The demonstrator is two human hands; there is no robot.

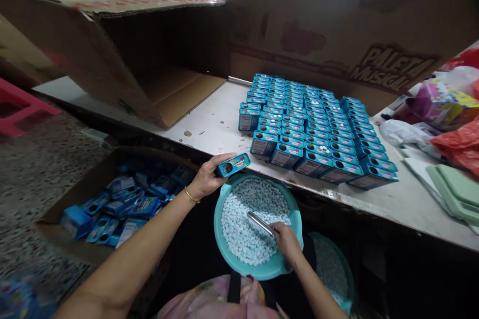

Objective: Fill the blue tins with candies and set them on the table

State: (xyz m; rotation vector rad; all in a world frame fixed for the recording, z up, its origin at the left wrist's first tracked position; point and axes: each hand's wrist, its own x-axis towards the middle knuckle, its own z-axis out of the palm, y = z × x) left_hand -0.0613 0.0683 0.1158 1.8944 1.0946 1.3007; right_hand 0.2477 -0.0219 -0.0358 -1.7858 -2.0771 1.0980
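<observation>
My left hand [207,179] is closed around a small blue tin [234,164], held at the table edge above the basin's far left rim. A dark round opening shows at the near end of the tin's printed top. In my right hand [286,241] is a shiny metal tube [261,223], slanting over the candies. Beneath it, a teal basin [220,232] is filled with small pale blue and white candies [243,244]. Several rows of similar blue tins [286,154] stand upright on the table, and white candies lie on top of some.
An open cardboard box [123,75] lies on its side at the table's left. A large carton [337,20] stands behind the tins. Lower left, a box [56,244] holds loose blue tins. A green scale [454,189] sits right; a second basin [350,279] is below.
</observation>
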